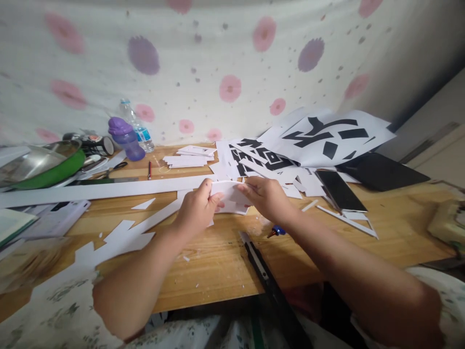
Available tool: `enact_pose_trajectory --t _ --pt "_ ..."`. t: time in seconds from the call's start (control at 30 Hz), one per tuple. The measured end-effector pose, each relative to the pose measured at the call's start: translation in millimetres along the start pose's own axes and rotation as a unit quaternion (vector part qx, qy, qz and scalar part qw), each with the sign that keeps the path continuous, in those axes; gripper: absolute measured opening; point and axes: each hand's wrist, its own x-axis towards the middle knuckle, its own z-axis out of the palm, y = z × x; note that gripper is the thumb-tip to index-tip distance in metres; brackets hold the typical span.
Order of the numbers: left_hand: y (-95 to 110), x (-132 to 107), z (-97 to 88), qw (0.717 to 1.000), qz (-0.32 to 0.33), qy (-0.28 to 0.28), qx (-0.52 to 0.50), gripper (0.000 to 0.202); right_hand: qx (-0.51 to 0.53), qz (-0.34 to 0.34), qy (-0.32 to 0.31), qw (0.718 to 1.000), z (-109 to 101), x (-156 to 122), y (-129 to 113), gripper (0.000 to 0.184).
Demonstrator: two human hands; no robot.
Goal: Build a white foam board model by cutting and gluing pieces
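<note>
Between my two hands is a small white foam-board piece (230,198), slightly curved along its top edge and held just above the wooden table (203,271). My left hand (199,206) pinches its left end, thumb on the near face. At the right end, my right hand (267,198) grips it the same way. A black utility knife (262,271) with its blade out lies below the piece, reaching over the table's front edge. Beside my right forearm is a blue-and-brown tip (277,231), perhaps a glue gun nozzle, partly hidden by the arm.
Long white strips (109,189) and offcuts (127,242) cover the left side. Printed sheets with black shapes (319,135), a dark phone (341,190) and a black flat case (385,170) lie right. A green pan (47,169), purple cup (126,138) and water bottle (140,128) stand back left.
</note>
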Motion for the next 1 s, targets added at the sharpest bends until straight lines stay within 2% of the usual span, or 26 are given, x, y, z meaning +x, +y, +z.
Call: enact_pose_trajectory --t 0.07,0.13,0.23,0.33,0.5,0.73,1.0 --pt "-3 8 -8.9 1.0 -0.006 -0.012 -0.007 0.02 -0.03 -0.05 -0.05 0.997 -10 1 2 0.032" --pt "-6 14 -19.1 0.999 0.002 -0.023 0.033 0.025 -0.065 -0.087 -0.075 0.991 -19 2 4 0.032" --pt "-10 21 -32.9 0.994 0.008 -0.076 0.075 0.029 -0.098 -0.103 -0.09 0.986 -22 4 6 0.032" --pt "-15 25 -39.6 0.989 -0.01 -0.129 0.075 0.02 -0.131 -0.101 -0.109 0.98 -14 8 6 0.026" --pt "-24 26 -32.5 0.974 -0.013 -0.174 0.143 0.02 -0.205 -0.117 -0.113 0.965 1 10 8 0.018" --pt "-20 24 -20.5 0.959 -0.013 -0.205 0.195 0.024 -0.225 -0.113 -0.134 0.958 3 7 11 0.019" --pt "-23 23 -17.0 0.962 -0.015 -0.188 0.2 0.022 -0.218 -0.134 -0.174 0.951 -2 12 11 0.021"
